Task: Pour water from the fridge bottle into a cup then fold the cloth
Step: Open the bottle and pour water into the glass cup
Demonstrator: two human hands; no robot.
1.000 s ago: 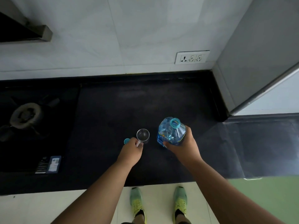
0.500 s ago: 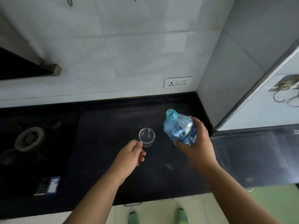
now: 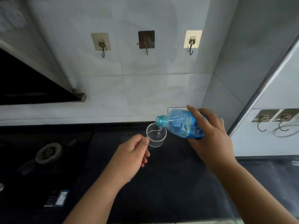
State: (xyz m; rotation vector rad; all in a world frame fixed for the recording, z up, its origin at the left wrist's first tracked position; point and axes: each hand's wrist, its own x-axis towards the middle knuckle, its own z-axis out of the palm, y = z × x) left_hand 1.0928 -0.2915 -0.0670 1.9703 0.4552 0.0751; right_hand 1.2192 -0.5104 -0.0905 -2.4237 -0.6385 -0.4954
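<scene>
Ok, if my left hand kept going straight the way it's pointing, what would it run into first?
The left hand holds the cup and points up and right, so the cup would likely meet the bottle neck first, though depth is unclear.

Bottle (image 3: 182,125) base hidden behind right hand (image 3: 208,135), cup (image 3: 156,135) handle covered by left hand (image 3: 131,157), socket behind bottle mostly hidden, burner (image 3: 48,152) dim and blurred, hooks (image 3: 275,120) cut by right edge

clear glossy plastic cup (image 3: 156,135), crinkled blue translucent plastic bottle (image 3: 181,123), matt black counter (image 3: 169,183), metal hooks (image 3: 146,46)
</scene>
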